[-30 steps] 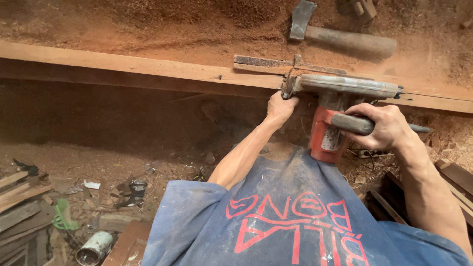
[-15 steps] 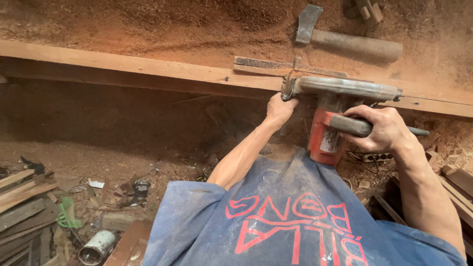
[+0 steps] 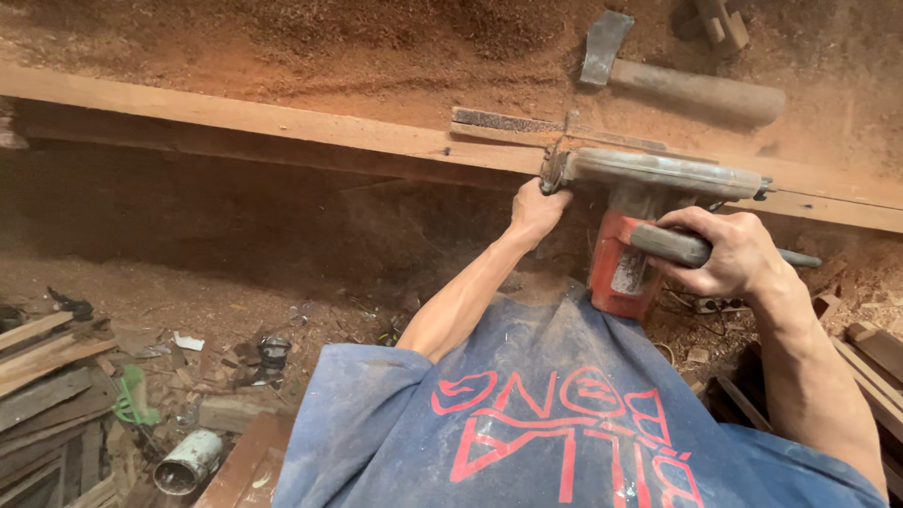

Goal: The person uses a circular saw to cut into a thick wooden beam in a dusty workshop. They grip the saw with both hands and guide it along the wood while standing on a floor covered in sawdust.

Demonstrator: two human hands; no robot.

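A hand-held circular saw point(image 3: 649, 202) with a grey metal guard and a red motor body sits against the near edge of a long wooden plank point(image 3: 282, 122) that runs across the view, its blade end at the left of the guard. The right hand point(image 3: 724, 249) is wrapped closed around the saw's dark handle, below and to the right of the guard. The left hand point(image 3: 536, 212) is curled shut at the front end of the guard, touching the underside of the plank's edge just beside the blade; whether it grips the saw base or the wood cannot be told. A faint haze of dust hangs just left of that hand. Beyond the grips, on the sawdust-covered surface past the plank, a hammer point(image 3: 677, 80) with a thick wooden handle lies well apart. Below the hands, the person's blue shirt point(image 3: 564, 423) fills the foreground, and down to the left the dirt floor holds wood scraps point(image 3: 47, 367) and a white can point(image 3: 188, 461). The left fingers look very close to the blade, so a slip or kickback could likely catch them, and dust may hide the cut.
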